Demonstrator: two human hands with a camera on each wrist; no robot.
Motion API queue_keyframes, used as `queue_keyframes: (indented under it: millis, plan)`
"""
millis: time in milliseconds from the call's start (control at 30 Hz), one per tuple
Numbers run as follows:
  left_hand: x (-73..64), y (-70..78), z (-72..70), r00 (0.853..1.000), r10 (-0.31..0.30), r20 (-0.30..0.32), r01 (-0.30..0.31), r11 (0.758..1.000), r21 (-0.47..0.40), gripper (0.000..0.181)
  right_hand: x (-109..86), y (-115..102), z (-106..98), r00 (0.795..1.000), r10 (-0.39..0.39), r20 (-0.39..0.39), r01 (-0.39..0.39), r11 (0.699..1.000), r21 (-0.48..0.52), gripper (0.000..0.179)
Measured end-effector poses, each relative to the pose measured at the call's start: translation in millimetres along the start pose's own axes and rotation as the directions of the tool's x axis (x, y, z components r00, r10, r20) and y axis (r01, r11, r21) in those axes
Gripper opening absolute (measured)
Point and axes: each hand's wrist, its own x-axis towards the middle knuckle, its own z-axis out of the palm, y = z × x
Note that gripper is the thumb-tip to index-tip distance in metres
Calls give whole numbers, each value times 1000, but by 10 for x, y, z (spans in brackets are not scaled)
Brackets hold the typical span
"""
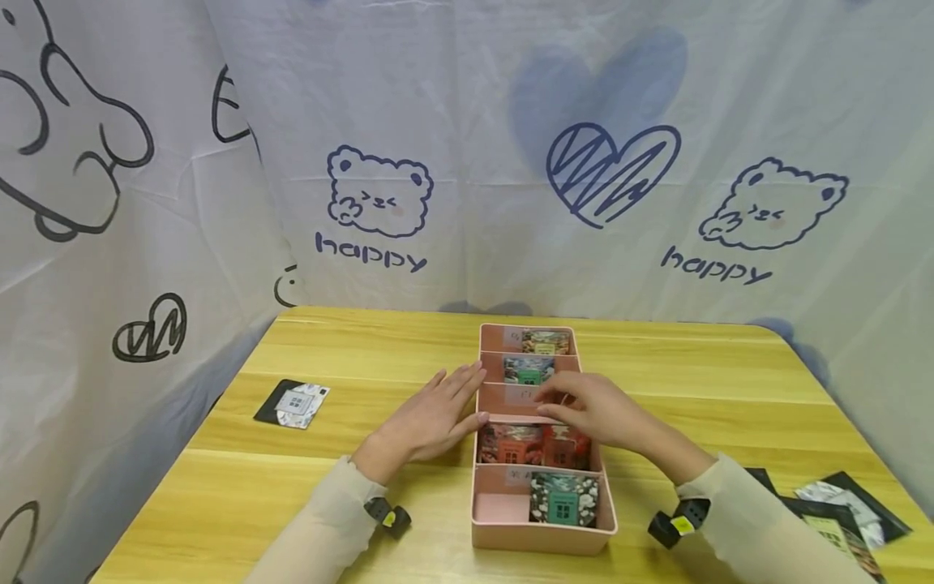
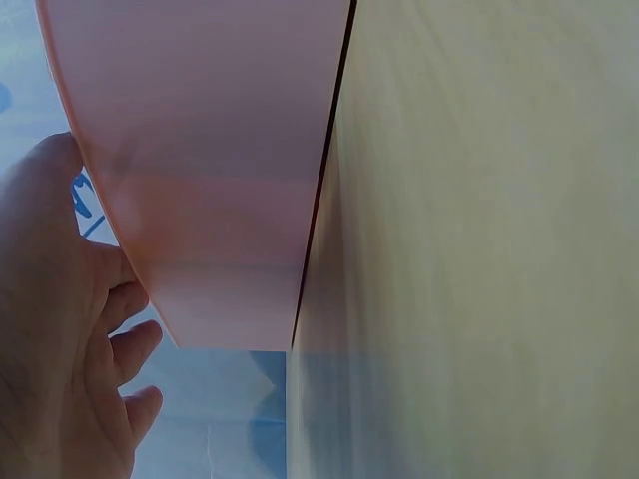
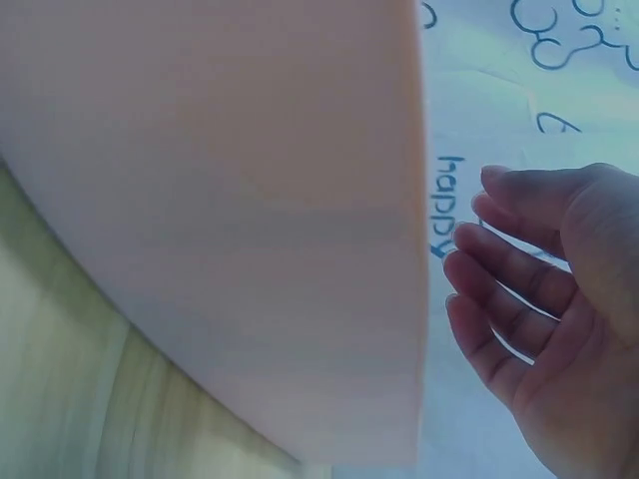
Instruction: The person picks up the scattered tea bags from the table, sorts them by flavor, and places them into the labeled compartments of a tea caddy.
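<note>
A long pink divided box (image 1: 540, 538) stands on the table, running away from me. My left hand (image 1: 430, 418) lies along its left side, fingers extended and fingertips at the rim. Over the middle compartments is my right hand (image 1: 598, 412), its fingers loosely bent, with nothing between them in the right wrist view. A sachet with a green label (image 1: 564, 500) sits in the front compartment, and two red sachets (image 1: 511, 444) lie behind it. Farther back are a blue-and-green sachet (image 1: 527, 370) and a yellow-labelled sachet (image 1: 547, 342). My right hand partly covers the compartment between.
On the left of the wooden table (image 1: 241, 495) lies a black-and-white sachet (image 1: 297, 403). Several dark sachets (image 1: 839, 511) overlap at the right, near my right sleeve. A white printed cloth (image 1: 474, 146) hangs behind the table and along its sides.
</note>
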Motion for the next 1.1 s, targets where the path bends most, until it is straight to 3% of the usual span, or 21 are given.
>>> queue_keyframes:
  millis: [467, 800, 1100]
  plan:
    - [14, 19, 3, 1000, -12, 16, 11, 999, 31, 77, -345, 161, -155, 993, 31, -114, -37, 998, -49, 19]
    - [8, 15, -29, 1000, 6, -10, -5, 999, 42, 77, -554, 251, -305, 979, 72, -192, -92, 991, -98, 18]
    - [1, 30, -33, 1000, 4, -7, -4, 999, 54, 77, -800, 346, -440, 959, 135, -247, -160, 983, -84, 21]
